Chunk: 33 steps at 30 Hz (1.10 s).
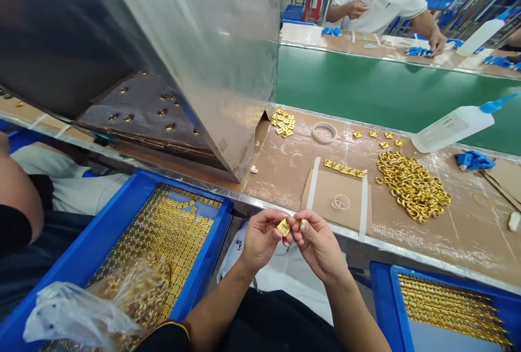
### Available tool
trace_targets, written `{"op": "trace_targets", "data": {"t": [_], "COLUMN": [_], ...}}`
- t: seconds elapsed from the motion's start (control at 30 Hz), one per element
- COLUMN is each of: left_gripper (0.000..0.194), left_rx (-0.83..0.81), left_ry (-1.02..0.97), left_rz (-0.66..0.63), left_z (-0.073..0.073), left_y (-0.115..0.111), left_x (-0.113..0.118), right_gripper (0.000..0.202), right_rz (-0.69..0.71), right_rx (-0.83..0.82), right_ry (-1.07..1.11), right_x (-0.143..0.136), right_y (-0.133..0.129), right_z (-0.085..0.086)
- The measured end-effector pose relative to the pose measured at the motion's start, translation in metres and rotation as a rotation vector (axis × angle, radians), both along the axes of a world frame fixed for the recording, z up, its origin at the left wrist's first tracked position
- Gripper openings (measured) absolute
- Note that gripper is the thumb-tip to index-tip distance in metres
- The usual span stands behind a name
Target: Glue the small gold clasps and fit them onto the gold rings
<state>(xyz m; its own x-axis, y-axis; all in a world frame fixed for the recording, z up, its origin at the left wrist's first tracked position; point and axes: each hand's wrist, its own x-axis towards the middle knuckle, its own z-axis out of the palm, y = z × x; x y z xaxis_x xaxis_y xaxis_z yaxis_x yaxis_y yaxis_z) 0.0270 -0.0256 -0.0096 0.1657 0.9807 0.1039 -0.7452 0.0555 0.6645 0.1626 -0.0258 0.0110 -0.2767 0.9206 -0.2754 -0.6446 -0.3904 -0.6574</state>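
Note:
My left hand [260, 240] pinches a small square gold metal piece [284, 227] between thumb and fingers, above my lap. Close beside it, my right hand [319, 243] is closed, thumb against fingers, and its fingertips come near the gold piece. A tiny pale, shiny spot shows at the right thumb; whether it is a held part I cannot tell. In front of my hands, a row of similar gold pieces [345, 169] lies along the top of a taped cardboard sheet [348, 215]. A clear ring-shaped coil [341, 202] rests on that sheet.
Gold rings [413, 186] form a pile at right, near a white squeeze bottle [451, 128]. A tape roll [324, 132] and gold pieces [282, 121] lie farther back. Blue trays [222, 221] of gold parts flank me. A metal hood [228, 69] stands left; a co-worker [378, 1] works across the green belt [345, 80].

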Motion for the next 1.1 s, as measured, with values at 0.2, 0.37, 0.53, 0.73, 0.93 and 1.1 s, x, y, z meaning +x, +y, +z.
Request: {"op": "trace_targets", "data": {"t": [0.2,0.37,0.53,0.73,0.93,1.1], "left_gripper": [0.029,0.031,0.032,0.032,0.028,0.029], "left_rx": [-0.029,-0.055,-0.056,-0.035,0.070,0.079], "left_ry": [0.049,0.017,0.012,0.071,0.187,0.267], "left_rz": [0.039,0.047,0.041,0.119,0.275,0.351], "left_z": [-0.001,-0.005,-0.006,-0.001,0.006,0.006], "left_y": [0.007,0.007,0.004,-0.001,-0.010,-0.018], "left_x": [0.000,0.003,0.000,0.000,-0.002,-0.002], "right_gripper": [0.033,0.032,0.029,0.018,0.008,0.012], "right_rz": [0.017,0.018,0.075,-0.080,-0.202,-0.235], "right_rx": [-0.041,-0.021,-0.011,0.271,0.613,0.738], "right_ry": [-0.032,-0.042,-0.013,-0.357,-0.766,-0.929], "right_x": [0.000,0.001,0.002,0.000,-0.005,-0.008], "right_y": [0.007,0.005,0.004,-0.007,-0.021,-0.025], "right_z": [0.006,0.004,0.005,0.023,0.044,0.045]}}
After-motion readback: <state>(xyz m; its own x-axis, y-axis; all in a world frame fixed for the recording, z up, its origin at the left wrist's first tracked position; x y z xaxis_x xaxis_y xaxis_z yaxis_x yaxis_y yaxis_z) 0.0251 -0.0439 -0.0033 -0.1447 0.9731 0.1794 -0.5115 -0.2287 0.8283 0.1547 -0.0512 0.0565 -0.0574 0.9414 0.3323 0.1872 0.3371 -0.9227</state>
